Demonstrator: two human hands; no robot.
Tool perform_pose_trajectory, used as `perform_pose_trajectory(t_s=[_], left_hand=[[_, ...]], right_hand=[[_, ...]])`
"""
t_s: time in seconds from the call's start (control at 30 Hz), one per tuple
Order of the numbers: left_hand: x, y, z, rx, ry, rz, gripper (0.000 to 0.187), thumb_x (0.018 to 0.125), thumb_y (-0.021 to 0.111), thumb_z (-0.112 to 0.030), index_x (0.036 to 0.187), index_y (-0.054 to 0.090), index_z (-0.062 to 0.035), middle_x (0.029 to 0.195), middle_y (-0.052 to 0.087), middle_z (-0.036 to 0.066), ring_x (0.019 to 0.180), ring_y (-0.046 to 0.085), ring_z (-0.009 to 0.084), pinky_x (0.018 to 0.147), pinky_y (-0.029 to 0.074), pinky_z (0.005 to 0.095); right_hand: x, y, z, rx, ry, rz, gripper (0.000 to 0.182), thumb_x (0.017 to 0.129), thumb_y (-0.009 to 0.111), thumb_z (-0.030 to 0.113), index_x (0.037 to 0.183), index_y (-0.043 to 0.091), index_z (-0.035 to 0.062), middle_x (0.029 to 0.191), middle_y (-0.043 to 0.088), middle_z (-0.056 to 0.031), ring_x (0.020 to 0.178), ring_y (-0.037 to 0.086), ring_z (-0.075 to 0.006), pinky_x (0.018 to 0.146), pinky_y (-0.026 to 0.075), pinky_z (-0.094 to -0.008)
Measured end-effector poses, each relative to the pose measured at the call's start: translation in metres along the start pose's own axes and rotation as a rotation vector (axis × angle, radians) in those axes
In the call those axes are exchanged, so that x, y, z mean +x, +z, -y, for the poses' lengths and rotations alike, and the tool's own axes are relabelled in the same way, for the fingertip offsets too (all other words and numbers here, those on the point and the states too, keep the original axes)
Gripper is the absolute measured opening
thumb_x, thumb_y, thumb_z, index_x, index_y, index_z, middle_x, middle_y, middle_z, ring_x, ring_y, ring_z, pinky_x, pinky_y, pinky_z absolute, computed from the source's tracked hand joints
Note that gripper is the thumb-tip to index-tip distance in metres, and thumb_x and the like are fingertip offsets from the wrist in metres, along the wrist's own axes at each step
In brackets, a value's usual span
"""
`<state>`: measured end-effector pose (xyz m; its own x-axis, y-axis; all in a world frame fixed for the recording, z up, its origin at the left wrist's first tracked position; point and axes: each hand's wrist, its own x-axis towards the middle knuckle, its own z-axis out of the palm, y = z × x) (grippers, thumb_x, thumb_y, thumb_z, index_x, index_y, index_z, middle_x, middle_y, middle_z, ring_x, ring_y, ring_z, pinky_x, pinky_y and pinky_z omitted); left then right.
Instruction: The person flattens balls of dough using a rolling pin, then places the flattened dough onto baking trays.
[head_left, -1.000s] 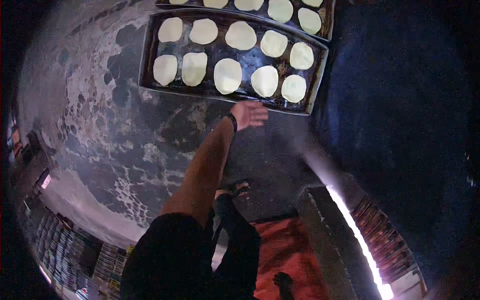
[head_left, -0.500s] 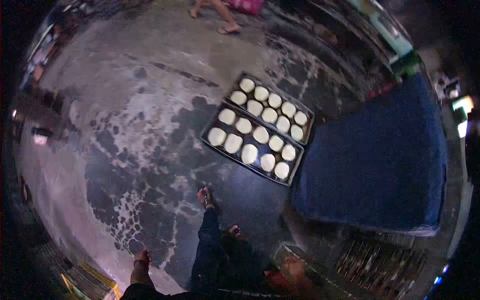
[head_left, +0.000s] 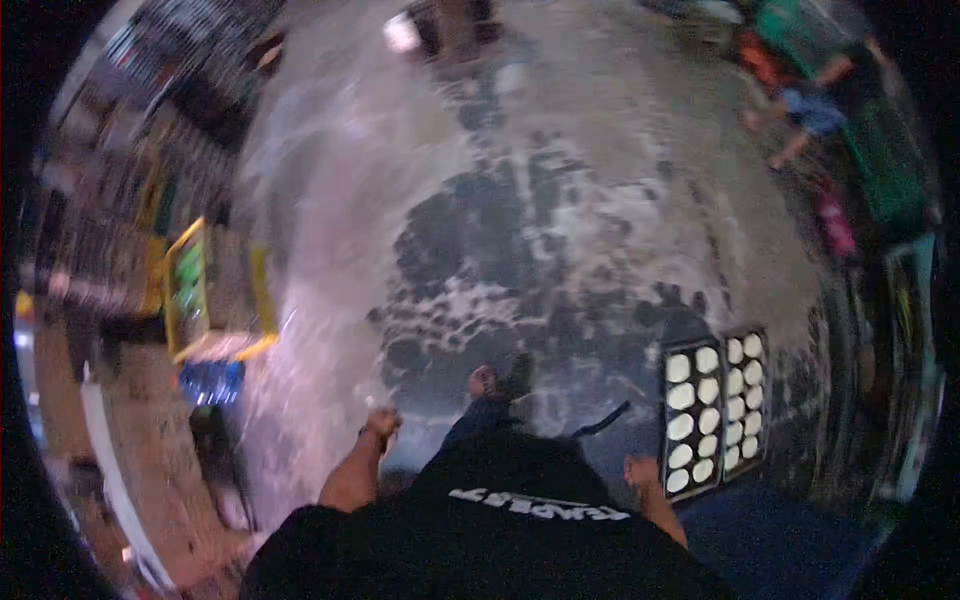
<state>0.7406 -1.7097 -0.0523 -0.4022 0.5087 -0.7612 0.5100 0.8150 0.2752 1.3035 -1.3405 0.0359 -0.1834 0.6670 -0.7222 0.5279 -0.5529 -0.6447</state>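
My left hand hangs low in front of my body, over the grey stained floor, with its fingers blurred and curled. On the other side, my right hand is beside the near left corner of a dark tray that bears several round pale dough pieces. I cannot make out anything in either hand. A second dark tray with similar rounds lies right against the first.
A yellow-framed crate stands at left, with a blue item below it. Blue material lies at lower right. Another person is at the upper right, near green material. One foot shows ahead of me.
My view has swung left, so the trays now appear at the lower right. The crate and my shirt have come further into view, and both hands now show.
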Motion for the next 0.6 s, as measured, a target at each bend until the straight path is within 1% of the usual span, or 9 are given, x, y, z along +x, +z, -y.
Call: perform_pose_trajectory(t_s=[0.03, 0.07, 0.2, 0.23, 0.27, 0.37, 0.43, 0.5, 0.6], left_hand=[[0.005, -0.032, 0.000, -0.169, -0.096, -0.068, 0.014, 0.081, 0.062, -0.009, 0.094, 0.063, -0.0041, 0.079, 0.064, 0.010, 0.069, 0.062, 0.0229, 0.062, 0.051, 0.0380], [-0.034, -0.104, -0.065, -0.902, -0.355, -0.210, 0.013, 0.080, 0.063, -0.005, 0.092, 0.064, -0.0024, 0.076, 0.065, 0.008, 0.065, 0.062, 0.0199, 0.056, 0.051, 0.0331], [0.047, -0.171, -0.031, -1.162, -0.247, -0.286, 0.013, 0.079, 0.066, -0.005, 0.090, 0.064, -0.0007, 0.075, 0.065, 0.009, 0.060, 0.061, 0.0177, 0.051, 0.050, 0.0289], [0.055, -0.195, -0.033, -1.191, -0.278, -0.340, 0.012, 0.078, 0.066, -0.005, 0.090, 0.064, -0.0007, 0.075, 0.065, 0.009, 0.060, 0.061, 0.0175, 0.051, 0.050, 0.0284], [0.059, -0.215, -0.036, -1.218, -0.316, -0.403, 0.012, 0.078, 0.067, -0.005, 0.089, 0.064, -0.0007, 0.074, 0.065, 0.009, 0.059, 0.061, 0.0172, 0.051, 0.050, 0.0278], [0.111, -0.222, -0.007, -1.267, -0.274, -0.327, 0.015, 0.082, 0.065, -0.017, 0.086, 0.066, -0.0026, 0.071, 0.065, 0.008, 0.059, 0.061, 0.0163, 0.052, 0.050, 0.0293], [0.133, -0.250, -0.008, -0.755, -0.395, -0.118, 0.029, 0.086, 0.060, -0.032, 0.084, 0.069, -0.0051, 0.071, 0.066, 0.009, 0.062, 0.063, 0.0175, 0.061, 0.051, 0.0324], [0.174, -0.265, 0.001, -0.599, -0.387, 0.015, 0.030, 0.086, 0.057, -0.033, 0.096, 0.066, -0.0073, 0.091, 0.067, 0.012, 0.081, 0.064, 0.0191, 0.070, 0.052, 0.0343], [0.199, -0.343, -0.020, -0.420, -0.538, 0.267, 0.037, 0.085, 0.056, -0.034, 0.110, 0.061, -0.0073, 0.107, 0.065, 0.016, 0.095, 0.064, 0.0221, 0.077, 0.052, 0.0364]], right_hand=[[0.018, 0.031, 0.045, -0.057, -0.017, 0.058, 0.026, 0.088, 0.052, 0.023, 0.086, 0.066, 0.0018, 0.080, 0.064, -0.0115, 0.068, 0.060, -0.0225, 0.060, 0.048, -0.0373], [0.036, 0.058, 0.082, -0.127, -0.066, 0.104, 0.024, 0.088, 0.052, 0.022, 0.084, 0.066, 0.0028, 0.077, 0.064, -0.0106, 0.064, 0.060, -0.0210, 0.056, 0.048, -0.0363], [0.117, 0.098, 0.122, -0.648, -0.319, 0.169, 0.026, 0.086, 0.057, 0.024, 0.074, 0.063, 0.0020, 0.059, 0.057, -0.0049, 0.047, 0.054, -0.0157, 0.048, 0.045, -0.0303], [0.130, 0.104, 0.133, -0.670, 0.029, 0.127, 0.027, 0.085, 0.059, 0.025, 0.075, 0.064, 0.0009, 0.064, 0.060, -0.0059, 0.055, 0.058, -0.0172, 0.052, 0.048, -0.0348], [0.141, 0.107, 0.144, -0.695, 0.087, 0.130, 0.027, 0.085, 0.059, 0.026, 0.075, 0.064, 0.0016, 0.064, 0.061, -0.0063, 0.055, 0.058, -0.0187, 0.053, 0.048, -0.0357], [0.190, 0.108, 0.184, -0.830, 0.114, 0.172, 0.028, 0.084, 0.058, 0.029, 0.076, 0.066, 0.0035, 0.064, 0.062, -0.0076, 0.057, 0.060, -0.0233, 0.055, 0.049, -0.0385], [0.246, 0.120, 0.222, -0.941, 0.075, 0.201, 0.028, 0.084, 0.058, 0.031, 0.077, 0.066, 0.0048, 0.065, 0.063, -0.0084, 0.059, 0.060, -0.0263, 0.057, 0.049, -0.0403], [0.312, 0.147, 0.277, -1.072, -0.007, 0.239, 0.029, 0.083, 0.058, 0.033, 0.078, 0.067, 0.0061, 0.065, 0.063, -0.0092, 0.060, 0.061, -0.0293, 0.058, 0.049, -0.0422], [0.424, 0.193, 0.403, -1.371, -0.465, 0.368, 0.030, 0.083, 0.057, 0.035, 0.080, 0.069, 0.0080, 0.066, 0.064, -0.0104, 0.062, 0.062, -0.0339, 0.060, 0.050, -0.0450]])
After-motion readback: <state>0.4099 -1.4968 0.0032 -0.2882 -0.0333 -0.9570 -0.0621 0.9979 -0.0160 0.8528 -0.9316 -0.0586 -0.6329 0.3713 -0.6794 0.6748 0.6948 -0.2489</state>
